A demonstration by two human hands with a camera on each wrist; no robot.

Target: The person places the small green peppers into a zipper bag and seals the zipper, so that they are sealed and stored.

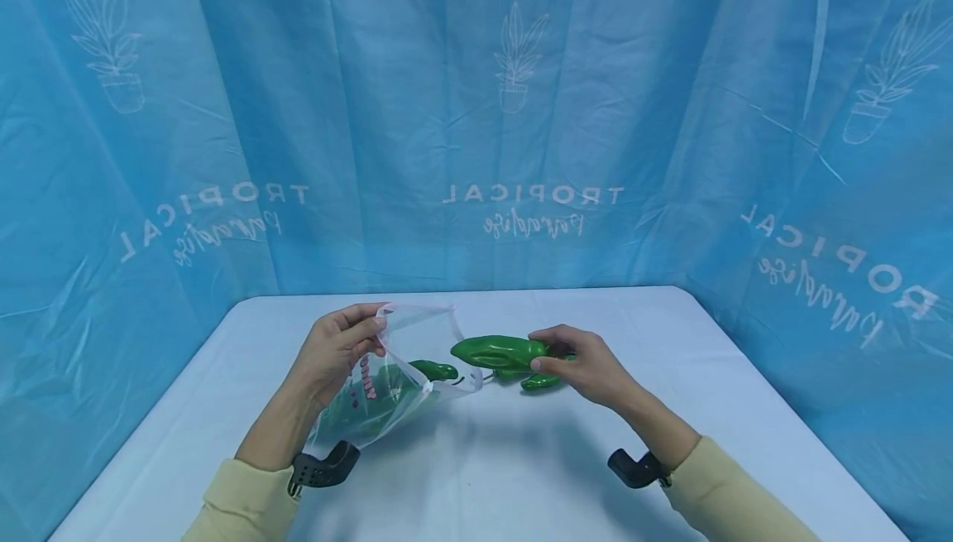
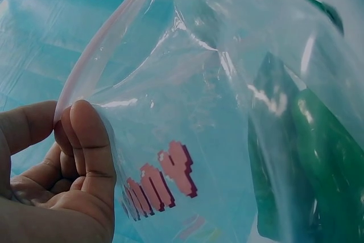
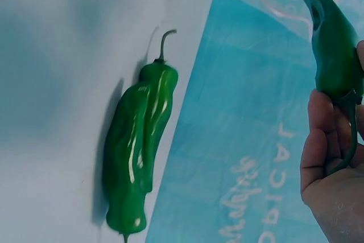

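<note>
My left hand (image 1: 335, 352) pinches the rim of a clear plastic bag (image 1: 417, 328) with pink lettering, between thumb and fingertips. The bag's mouth gapes toward the right. Inside lie several green peppers (image 2: 330, 152), and one pepper (image 1: 434, 371) shows at the mouth. My right hand (image 1: 588, 366) grips another green pepper (image 1: 495, 352) at its stem end, its tip pointing at the bag's mouth. In the right wrist view, this pepper (image 3: 335, 49) hangs in the air, stem along the palm. Below that hand, two green peppers (image 3: 125, 163) lie side by side on the table.
The white table (image 1: 491, 484) has rounded far corners. Blue curtains (image 1: 506, 128) with printed lettering and plants enclose it at the back and both sides. A black camera mount (image 1: 323, 466) sits on the left wrist and another (image 1: 636, 469) on the right.
</note>
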